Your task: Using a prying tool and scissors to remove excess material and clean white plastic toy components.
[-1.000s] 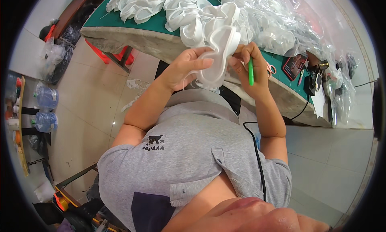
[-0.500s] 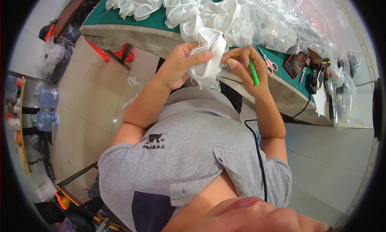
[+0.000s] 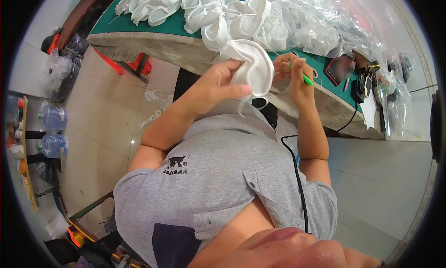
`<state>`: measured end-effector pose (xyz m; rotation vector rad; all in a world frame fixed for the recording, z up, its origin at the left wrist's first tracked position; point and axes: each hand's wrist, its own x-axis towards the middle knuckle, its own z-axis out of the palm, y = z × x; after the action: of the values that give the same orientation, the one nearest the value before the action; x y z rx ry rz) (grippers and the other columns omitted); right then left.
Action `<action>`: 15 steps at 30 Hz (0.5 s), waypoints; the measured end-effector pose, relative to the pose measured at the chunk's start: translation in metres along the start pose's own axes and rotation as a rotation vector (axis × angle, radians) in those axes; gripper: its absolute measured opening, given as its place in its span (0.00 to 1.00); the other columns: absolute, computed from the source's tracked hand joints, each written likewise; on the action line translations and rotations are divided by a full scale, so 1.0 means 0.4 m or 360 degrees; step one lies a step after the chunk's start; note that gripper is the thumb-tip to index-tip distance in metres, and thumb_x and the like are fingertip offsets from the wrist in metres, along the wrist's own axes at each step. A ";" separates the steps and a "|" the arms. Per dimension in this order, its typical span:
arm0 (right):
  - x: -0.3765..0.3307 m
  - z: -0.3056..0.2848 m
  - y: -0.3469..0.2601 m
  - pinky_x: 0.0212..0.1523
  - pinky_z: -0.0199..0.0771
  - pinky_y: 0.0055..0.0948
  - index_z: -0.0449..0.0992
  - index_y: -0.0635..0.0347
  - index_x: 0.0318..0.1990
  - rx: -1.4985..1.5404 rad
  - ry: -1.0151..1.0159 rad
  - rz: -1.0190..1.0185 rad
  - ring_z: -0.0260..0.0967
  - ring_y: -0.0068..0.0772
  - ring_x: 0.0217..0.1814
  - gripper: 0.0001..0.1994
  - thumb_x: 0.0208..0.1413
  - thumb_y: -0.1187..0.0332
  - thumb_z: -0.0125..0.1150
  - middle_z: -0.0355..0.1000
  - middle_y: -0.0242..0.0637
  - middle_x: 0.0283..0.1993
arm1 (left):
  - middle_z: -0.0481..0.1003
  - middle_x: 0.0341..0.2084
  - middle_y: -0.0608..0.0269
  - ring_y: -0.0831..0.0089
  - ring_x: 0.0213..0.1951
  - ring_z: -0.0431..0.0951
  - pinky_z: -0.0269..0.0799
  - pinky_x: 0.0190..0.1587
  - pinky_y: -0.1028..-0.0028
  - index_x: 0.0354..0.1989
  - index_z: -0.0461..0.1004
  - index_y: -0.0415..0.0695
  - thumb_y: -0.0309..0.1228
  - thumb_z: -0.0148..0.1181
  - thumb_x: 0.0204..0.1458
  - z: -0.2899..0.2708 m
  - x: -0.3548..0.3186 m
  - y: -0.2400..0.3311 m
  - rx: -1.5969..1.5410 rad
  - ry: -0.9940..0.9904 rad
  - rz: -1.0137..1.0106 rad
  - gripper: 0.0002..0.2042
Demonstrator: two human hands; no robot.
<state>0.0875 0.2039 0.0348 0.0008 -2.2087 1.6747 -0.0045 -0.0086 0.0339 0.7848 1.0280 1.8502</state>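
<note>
White cup: round white moulded fabric cup (image 3: 253,68), held above the green tabletop (image 3: 172,26) edge.
Left hand (image 3: 218,84): closed around the cup's rim.
Right hand (image 3: 297,77): pinches a green pen-like tool (image 3: 306,78).
Handling: likely light, soft, crushable; best gripped at the rim.

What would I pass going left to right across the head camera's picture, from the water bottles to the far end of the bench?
Water bottles → red stool under the table → left hand → white ring-shaped piece it holds → right hand with the green tool → dark phone → clear plastic bags.
</note>
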 end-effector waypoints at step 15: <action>0.013 0.038 -0.022 0.41 0.59 0.18 0.58 0.52 0.25 0.0728 0.0083 0.0169 0.63 0.19 0.37 0.15 0.51 0.77 0.62 0.71 0.36 0.38 | 0.75 0.42 0.63 0.80 0.42 0.74 0.68 0.47 0.80 0.55 0.65 0.35 0.29 0.56 0.56 0.000 0.011 -0.011 0.0070 0.0112 -0.0071 0.20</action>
<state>0.0804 0.1882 0.0410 -0.0418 -1.7702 2.1748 -0.0048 -0.0032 0.0304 0.7214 1.1252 1.8337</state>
